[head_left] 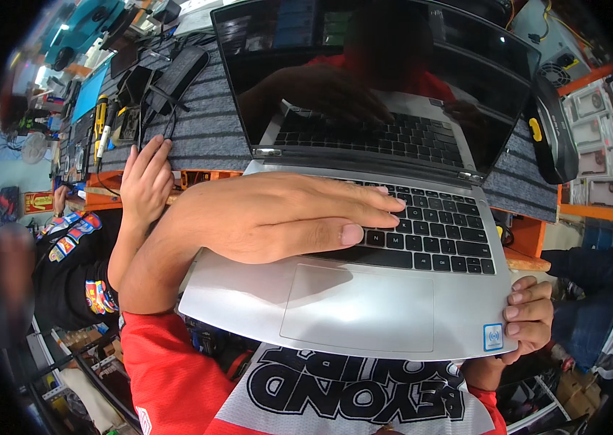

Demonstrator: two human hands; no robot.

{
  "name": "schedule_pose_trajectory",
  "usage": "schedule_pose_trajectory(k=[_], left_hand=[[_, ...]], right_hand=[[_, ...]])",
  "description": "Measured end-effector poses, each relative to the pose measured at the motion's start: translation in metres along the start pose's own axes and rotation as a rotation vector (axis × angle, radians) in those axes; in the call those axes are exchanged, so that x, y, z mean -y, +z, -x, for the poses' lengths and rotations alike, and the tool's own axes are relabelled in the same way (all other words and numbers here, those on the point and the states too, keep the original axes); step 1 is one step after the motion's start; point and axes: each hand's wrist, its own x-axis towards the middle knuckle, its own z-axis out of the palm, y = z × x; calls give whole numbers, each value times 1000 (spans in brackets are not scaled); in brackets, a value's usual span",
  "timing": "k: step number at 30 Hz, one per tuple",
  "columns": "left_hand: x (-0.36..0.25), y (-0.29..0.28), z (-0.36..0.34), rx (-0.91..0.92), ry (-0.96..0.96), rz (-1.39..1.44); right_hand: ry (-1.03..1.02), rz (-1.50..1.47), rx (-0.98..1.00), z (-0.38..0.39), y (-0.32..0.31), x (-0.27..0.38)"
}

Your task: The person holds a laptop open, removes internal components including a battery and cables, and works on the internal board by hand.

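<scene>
A silver laptop [234, 290] with a dark, reflecting screen [386, 80] stands unfolded before me, its base jutting over the front of the bench. My left hand [270, 217] lies flat across the left part of the black keyboard [437, 228], fingers stretched toward the right and hiding many keys. Below the palm, the wide touchpad [357, 308] is bare. At the front right corner my right hand [530, 319] grips the base, fingers curled over its edge beside a small blue sticker [493, 337]; its thumb is hidden.
A co-worker's hand [147, 181] rests at the bench edge on the left. Screwdrivers [101, 123] and a black cable bundle [169, 94] lie on the striped grey mat [205, 138]. Right of the screen stands a black device [554, 130] near a rack of boxed parts [600, 145].
</scene>
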Motion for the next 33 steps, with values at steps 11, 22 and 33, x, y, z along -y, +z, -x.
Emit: schedule_pose_trajectory(k=[11,22,33], left_hand=[[52,-39,67,-967,337,90],[135,-22,44,-1366,152,310],[146,-21,55,-1329,49,267]], right_hand=[[-12,2,17,-4,3,-1],[-17,-5,-25,-7,8,1],[-29,47,-32,-3,11,3]])
